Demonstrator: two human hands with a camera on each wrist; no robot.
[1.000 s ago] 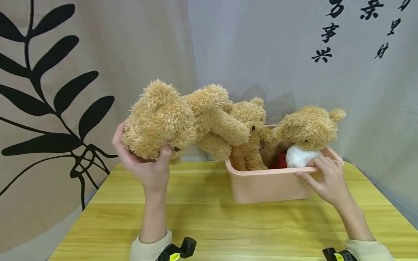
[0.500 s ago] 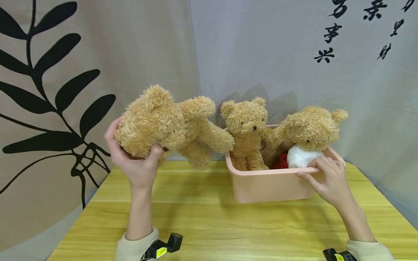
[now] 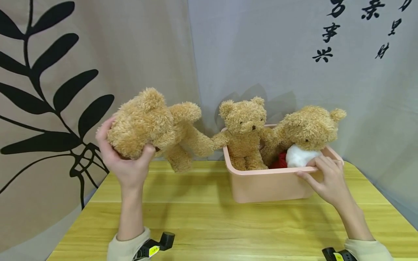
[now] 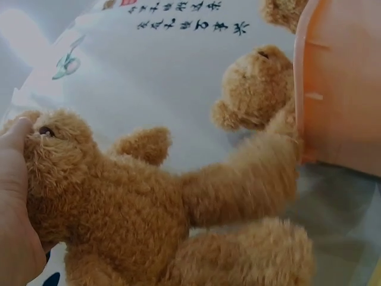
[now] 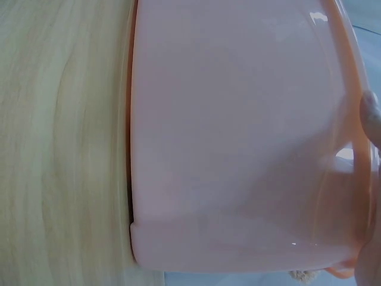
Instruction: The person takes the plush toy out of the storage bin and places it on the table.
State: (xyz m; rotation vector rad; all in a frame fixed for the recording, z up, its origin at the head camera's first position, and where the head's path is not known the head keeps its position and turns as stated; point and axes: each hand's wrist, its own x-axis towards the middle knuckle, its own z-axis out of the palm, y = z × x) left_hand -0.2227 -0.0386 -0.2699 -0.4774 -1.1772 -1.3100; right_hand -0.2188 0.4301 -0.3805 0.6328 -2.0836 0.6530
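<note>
You have room low over the table (image 3: 228, 228), in front of the pink bin (image 3: 271, 188). The raised bear (image 3: 140, 127) blocks the way at its left, the upright bear (image 3: 245, 132) and tilted bear (image 3: 310, 127) crowd its opening, and your right hand (image 3: 328, 179) covers the near rim's right end.

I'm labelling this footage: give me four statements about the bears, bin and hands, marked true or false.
1. The right hand grips the rim of the pink bin. True.
2. Three bears are in the bin. False: two are, an upright bear and a leaning bear.
3. The left hand holds a third bear by its head. True.
4. Beside the right hand lies something black and fluffy. False: the fluffy thing is white.
</note>
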